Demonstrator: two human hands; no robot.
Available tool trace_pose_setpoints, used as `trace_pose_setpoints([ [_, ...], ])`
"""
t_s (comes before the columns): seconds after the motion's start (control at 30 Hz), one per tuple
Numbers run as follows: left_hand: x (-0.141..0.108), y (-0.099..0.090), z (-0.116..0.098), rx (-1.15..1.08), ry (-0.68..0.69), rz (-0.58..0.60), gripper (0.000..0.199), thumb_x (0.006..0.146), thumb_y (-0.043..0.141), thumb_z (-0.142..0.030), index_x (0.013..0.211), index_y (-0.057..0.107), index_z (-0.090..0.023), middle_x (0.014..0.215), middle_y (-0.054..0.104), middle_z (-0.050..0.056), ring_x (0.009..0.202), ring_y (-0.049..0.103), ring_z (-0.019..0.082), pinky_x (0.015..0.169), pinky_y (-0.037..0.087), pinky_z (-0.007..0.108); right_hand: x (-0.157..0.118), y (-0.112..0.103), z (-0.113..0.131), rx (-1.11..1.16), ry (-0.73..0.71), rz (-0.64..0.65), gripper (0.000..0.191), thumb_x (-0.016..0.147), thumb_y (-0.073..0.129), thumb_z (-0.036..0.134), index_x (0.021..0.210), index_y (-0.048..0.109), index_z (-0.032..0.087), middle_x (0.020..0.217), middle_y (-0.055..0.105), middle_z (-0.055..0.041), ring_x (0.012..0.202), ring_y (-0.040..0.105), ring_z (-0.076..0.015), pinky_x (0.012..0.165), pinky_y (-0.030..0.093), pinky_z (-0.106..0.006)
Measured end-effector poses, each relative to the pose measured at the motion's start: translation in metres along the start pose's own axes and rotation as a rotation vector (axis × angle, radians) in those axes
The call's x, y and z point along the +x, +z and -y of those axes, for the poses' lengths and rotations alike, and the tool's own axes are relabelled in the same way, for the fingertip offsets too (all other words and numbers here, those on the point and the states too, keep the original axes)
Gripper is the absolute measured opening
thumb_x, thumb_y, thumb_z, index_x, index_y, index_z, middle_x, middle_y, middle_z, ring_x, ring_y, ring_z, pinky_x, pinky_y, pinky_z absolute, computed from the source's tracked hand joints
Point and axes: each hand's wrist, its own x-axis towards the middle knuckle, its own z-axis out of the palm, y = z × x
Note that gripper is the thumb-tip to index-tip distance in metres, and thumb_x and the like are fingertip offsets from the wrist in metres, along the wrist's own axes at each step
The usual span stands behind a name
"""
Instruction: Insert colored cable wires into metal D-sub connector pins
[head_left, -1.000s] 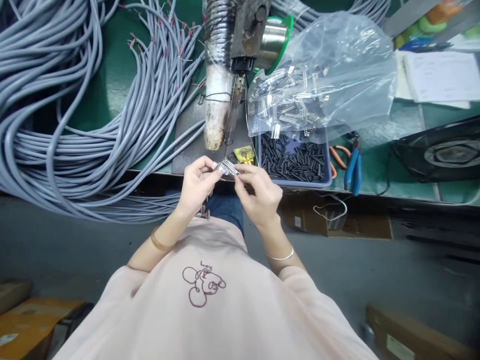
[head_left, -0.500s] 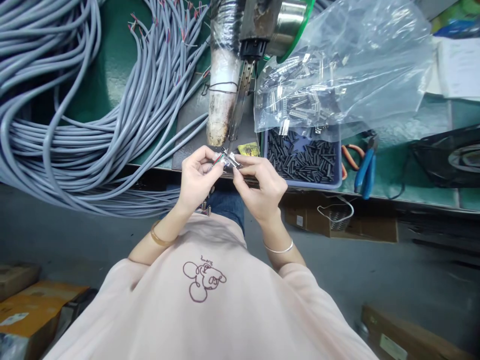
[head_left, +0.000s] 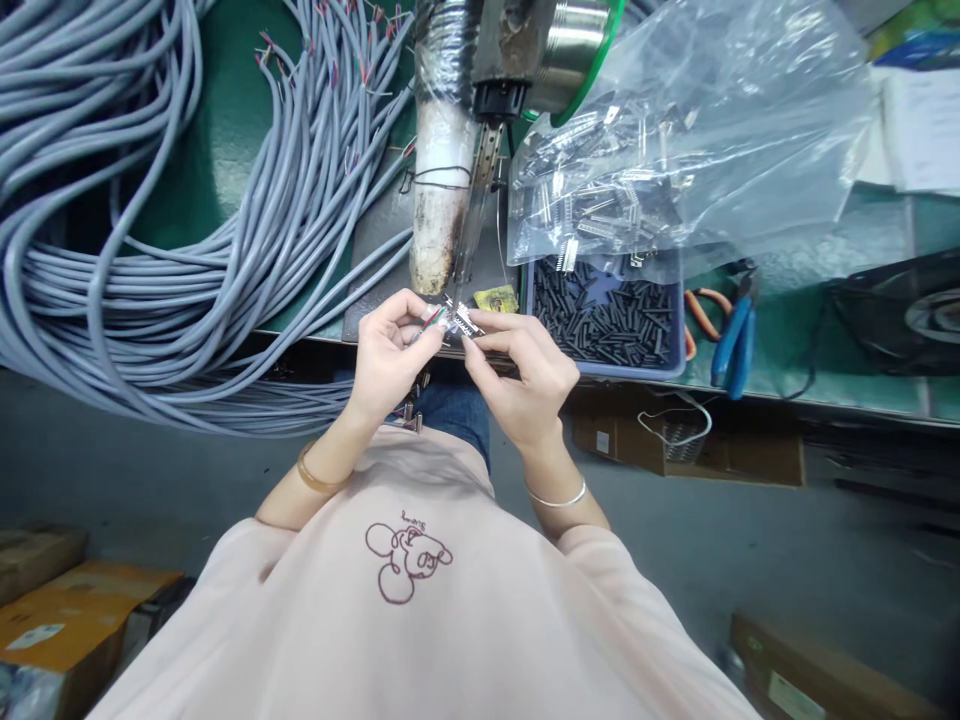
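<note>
My left hand (head_left: 394, 350) pinches the thin coloured wires (head_left: 433, 318) at a cable's end, red and green among them. Between thumb and fingers, my right hand (head_left: 521, 370) grips a small metal pin connector (head_left: 466, 322). Wire tips and connector meet under the soldering iron (head_left: 480, 190), a slotted metal shaft pointing down at them. Exact contact at the tip is too small to make out. Just behind the right fingertips lies a yellow sponge piece (head_left: 496, 299).
Grey cables (head_left: 247, 250) fill the left. A white wrapped tube (head_left: 441, 200) and a solder spool (head_left: 574, 50) stand at centre. Rightward are a blue tray (head_left: 600, 368) of black pieces, a plastic bag (head_left: 750, 130) of connectors and blue-handled pliers (head_left: 731, 345). Cardboard boxes (head_left: 82, 610) stand below.
The connector in my right hand has turned slightly, and both hands have shifted only a little. A thin solder strand now shows beside the iron. The whole view has moved slightly.
</note>
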Motion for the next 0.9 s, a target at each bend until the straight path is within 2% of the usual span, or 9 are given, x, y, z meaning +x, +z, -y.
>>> trace_pose_setpoints([
  [0.27,0.0002,0.0003,-0.0020,0.004,0.005,0.012,0.034,0.066,0.090,-0.025,0.063,0.057,-0.017,0.057,0.056,-0.007,0.043,0.043,0.001,0.045,0.041,0.014,0.0000,0.0012,0.0011,0.014,0.007,-0.023,0.018,0.090,0.067,0.012,0.081,0.059,0.025,0.098,0.082,-0.0033,0.084,0.078,-0.0173,0.073,0.063,-0.030],
  [0.5,-0.0012,-0.0046,0.0008,0.021,-0.039,0.021,0.027,0.066,0.085,-0.019,0.064,0.058,-0.016,0.058,0.058,-0.006,0.038,0.037,-0.001,0.037,0.031,0.013,-0.0023,0.0023,-0.0020,0.028,-0.016,0.008,0.018,0.090,0.068,0.011,0.081,0.059,0.024,0.098,0.082,-0.0040,0.085,0.079,-0.0174,0.073,0.063,-0.029],
  [0.9,-0.0027,-0.0050,0.0020,0.040,-0.074,0.017,0.024,0.065,0.081,-0.016,0.064,0.057,-0.017,0.056,0.054,-0.007,0.038,0.036,-0.001,0.035,0.026,0.013,-0.0039,0.0028,-0.0018,0.016,-0.029,0.010,0.017,0.090,0.068,0.010,0.083,0.060,0.024,0.097,0.082,-0.0047,0.085,0.080,-0.0174,0.072,0.064,-0.028],
])
